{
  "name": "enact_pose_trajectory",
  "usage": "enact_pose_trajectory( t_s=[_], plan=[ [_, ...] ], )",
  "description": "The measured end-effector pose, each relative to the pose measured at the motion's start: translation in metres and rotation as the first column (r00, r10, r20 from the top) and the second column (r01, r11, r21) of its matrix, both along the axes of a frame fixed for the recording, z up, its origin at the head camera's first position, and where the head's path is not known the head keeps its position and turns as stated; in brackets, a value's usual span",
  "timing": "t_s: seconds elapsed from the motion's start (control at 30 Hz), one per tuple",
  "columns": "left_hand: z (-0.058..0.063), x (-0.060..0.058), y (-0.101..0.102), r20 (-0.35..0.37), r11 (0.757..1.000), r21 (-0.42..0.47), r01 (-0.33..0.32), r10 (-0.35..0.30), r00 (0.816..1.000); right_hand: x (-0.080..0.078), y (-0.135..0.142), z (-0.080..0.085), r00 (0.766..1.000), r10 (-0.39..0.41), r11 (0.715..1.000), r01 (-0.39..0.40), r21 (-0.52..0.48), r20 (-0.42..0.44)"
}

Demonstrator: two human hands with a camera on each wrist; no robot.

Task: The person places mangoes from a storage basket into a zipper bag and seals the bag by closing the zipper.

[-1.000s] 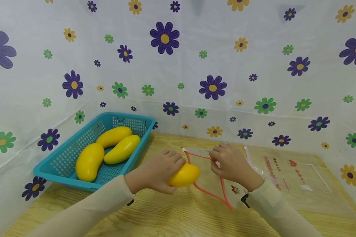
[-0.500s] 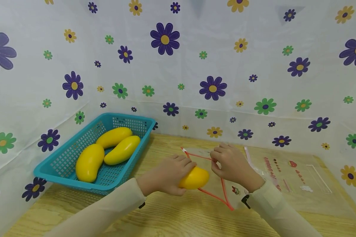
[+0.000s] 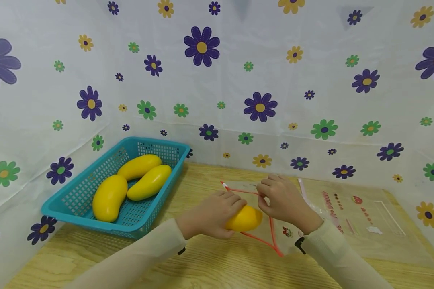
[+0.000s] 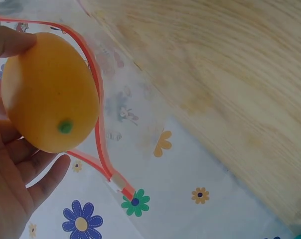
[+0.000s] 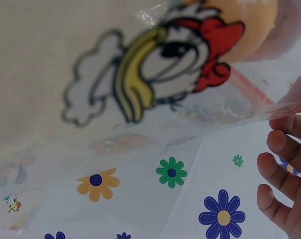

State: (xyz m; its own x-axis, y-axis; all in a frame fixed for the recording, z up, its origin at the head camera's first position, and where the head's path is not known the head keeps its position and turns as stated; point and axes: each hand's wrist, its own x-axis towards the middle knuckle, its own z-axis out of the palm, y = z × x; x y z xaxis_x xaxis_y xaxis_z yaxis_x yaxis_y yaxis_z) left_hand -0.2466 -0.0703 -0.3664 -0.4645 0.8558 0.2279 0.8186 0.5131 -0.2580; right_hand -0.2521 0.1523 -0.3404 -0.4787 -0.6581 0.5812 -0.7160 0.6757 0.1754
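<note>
My left hand [image 3: 215, 214] grips a yellow mango [image 3: 246, 218] at the mouth of a clear zip bag [image 3: 287, 233] with a red zip edge. In the left wrist view the mango [image 4: 51, 89] shows a green stem spot, and the spread red edge [image 4: 96, 94] runs around it. Whether its far end is inside the bag I cannot tell. My right hand [image 3: 283, 200] pinches the upper part of the red edge, holding the mouth apart. A cartoon duck print [image 5: 175, 64] on the bag fills much of the right wrist view, with the fingers [image 5: 280, 169] at the right.
A teal basket [image 3: 90, 225] stands on the wooden table [image 3: 202, 269] to the left, with three mangoes [image 3: 110, 198] in it. Another clear printed bag [image 3: 365, 241] lies flat at the right. A flowered sheet [image 3: 224, 80] hangs behind the table.
My left hand has carried the mango to the right, closer to my right hand and over the bag's mouth. The right hand has stayed in place on the red edge.
</note>
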Motion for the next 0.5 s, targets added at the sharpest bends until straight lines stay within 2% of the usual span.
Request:
enact_pose_trajectory(
  t_s=[0.3, 0.5],
  plan=[
    [-0.007, 0.000, 0.008, -0.042, 0.999, 0.000, 0.043, -0.043, 0.998, -0.001, 0.001, -0.001, 1.000, 0.006, 1.000, -0.006, 0.002, -0.006],
    [-0.011, -0.001, 0.014, -0.042, 0.999, -0.037, 0.040, -0.041, 0.998, -0.001, 0.001, -0.002, 1.000, -0.002, 1.000, 0.002, 0.005, -0.008]
  ],
)
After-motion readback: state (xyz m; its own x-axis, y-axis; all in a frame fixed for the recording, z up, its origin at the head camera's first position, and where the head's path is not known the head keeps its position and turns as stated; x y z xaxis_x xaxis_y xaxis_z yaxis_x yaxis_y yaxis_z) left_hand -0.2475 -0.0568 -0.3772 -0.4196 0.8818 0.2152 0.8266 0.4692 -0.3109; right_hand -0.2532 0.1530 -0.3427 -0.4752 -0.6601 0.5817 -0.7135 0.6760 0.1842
